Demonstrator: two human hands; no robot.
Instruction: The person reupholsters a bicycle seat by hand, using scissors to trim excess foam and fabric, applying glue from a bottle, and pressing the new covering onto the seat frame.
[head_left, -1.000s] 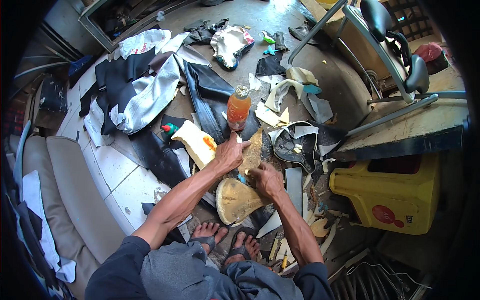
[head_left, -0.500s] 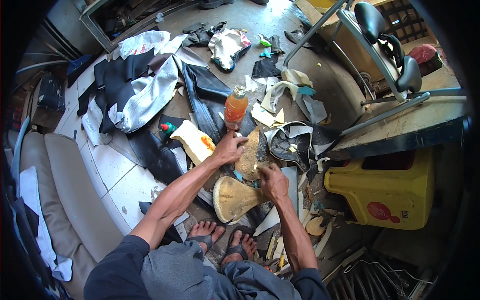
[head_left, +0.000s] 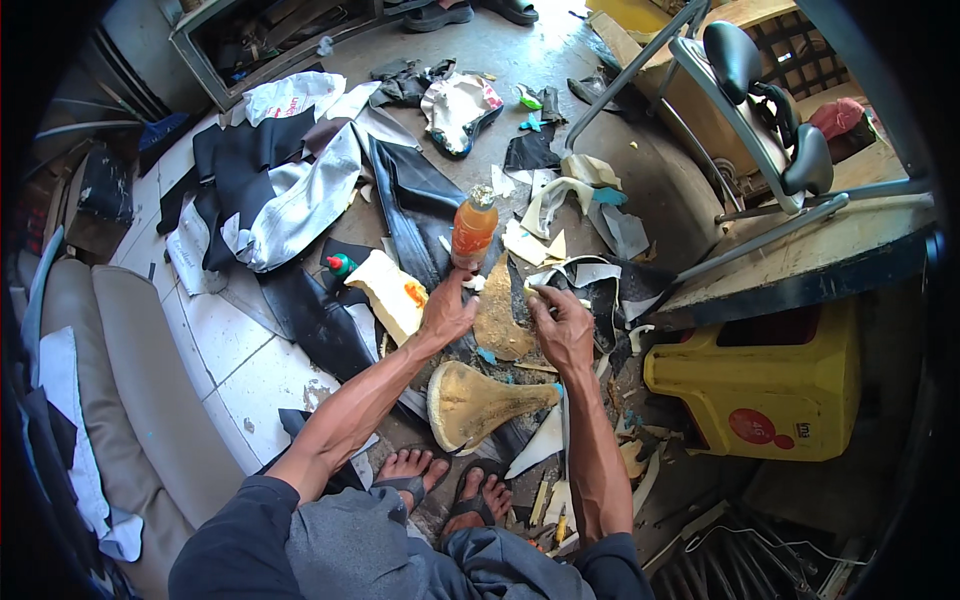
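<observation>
My left hand [head_left: 450, 308] is closed beside the base of a bottle of orange liquid [head_left: 473, 232], with a small white scrap [head_left: 474, 283] at its fingertips. My right hand [head_left: 562, 325] pinches a small pale foam piece [head_left: 533, 284]. Between both hands lies a worn tan foam piece [head_left: 503, 325]. Nearer my feet rests a saddle-shaped tan foam pad [head_left: 480, 402], its narrow end near my right wrist. A cream foam block [head_left: 388, 292] with an orange stain sits left of my left hand.
Black and silver sheet material [head_left: 300, 200] spreads to the left, with a green bottle [head_left: 341, 265] near it. A black-edged cover [head_left: 595, 290] and foam scraps lie right. A yellow plastic case [head_left: 755, 380] and metal-framed seat [head_left: 760, 120] stand at right; rolled grey padding [head_left: 165, 370] lies left.
My right hand has moved away from me, off the narrow end of the saddle-shaped pad, with the pale piece in its fingers. My left hand stays by the bottle. The view has shifted slightly.
</observation>
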